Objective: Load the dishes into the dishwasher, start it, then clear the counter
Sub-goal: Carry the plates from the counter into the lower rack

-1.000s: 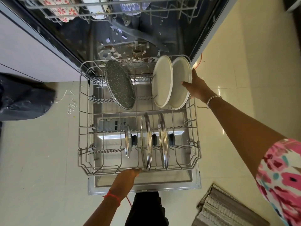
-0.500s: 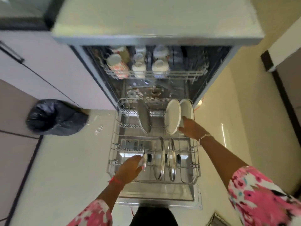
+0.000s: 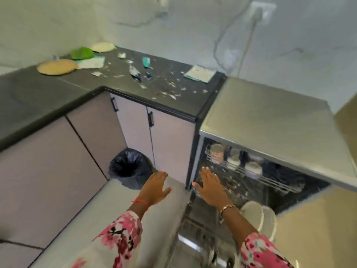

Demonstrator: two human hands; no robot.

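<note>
The dishwasher (image 3: 270,120) stands open at the right with a steel top. Cups (image 3: 217,152) sit in its upper rack. Two white plates (image 3: 255,215) stand in the pulled-out lower rack (image 3: 199,238), partly behind my right arm. My left hand (image 3: 156,187) and my right hand (image 3: 211,187) are raised side by side, fingers straight, holding nothing. On the dark counter (image 3: 135,80) lie a tan plate (image 3: 57,66), a pale plate (image 3: 103,47), a green item (image 3: 82,53), wrappers and scattered scraps.
A bin lined with a black bag (image 3: 130,168) stands on the floor in the cabinet corner, just beyond my left hand. Paper sheets (image 3: 200,74) lie near the counter's right end. A cable runs up the wall to a socket (image 3: 262,10). The frame is blurred.
My view has swung up and left from the lower rack to the counter. Both hands have come off the rack and the plate and now hover open in front of me.
</note>
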